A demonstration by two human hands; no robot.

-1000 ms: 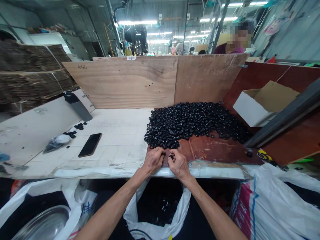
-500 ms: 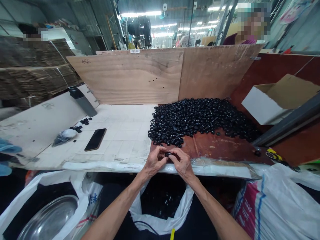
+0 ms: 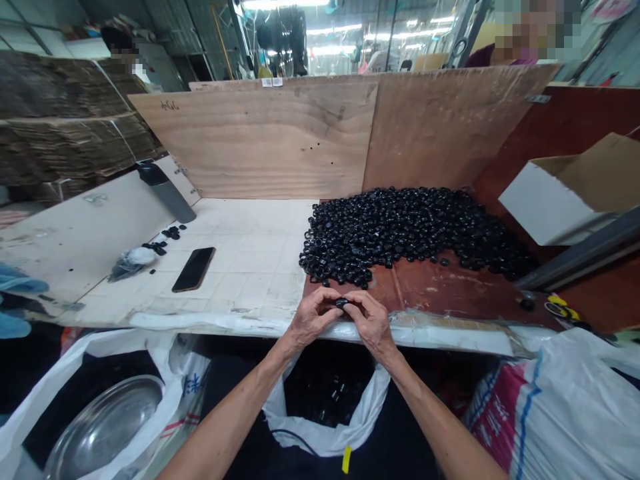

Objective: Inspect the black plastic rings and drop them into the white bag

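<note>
Between the fingertips of both hands is a small shiny black part, too small to name more exactly. My left hand pinches it from the left, and my right hand grips its other side. Both hands are held over the table's front edge. Just beyond them a wide heap of small black parts lies on the reddish-brown board. Below my wrists hangs an open white sack with dark, glinting pieces inside.
On the white tabletop lie a phone, a grey bottle and a small plastic bag. A white carton stands at right, near yellow-handled scissors. Sacks flank me, the left holding a metal bowl. Plywood closes the back.
The camera view has tilted down and turned slightly left. Both hands still hold the small black part, with only slight finger movement.
</note>
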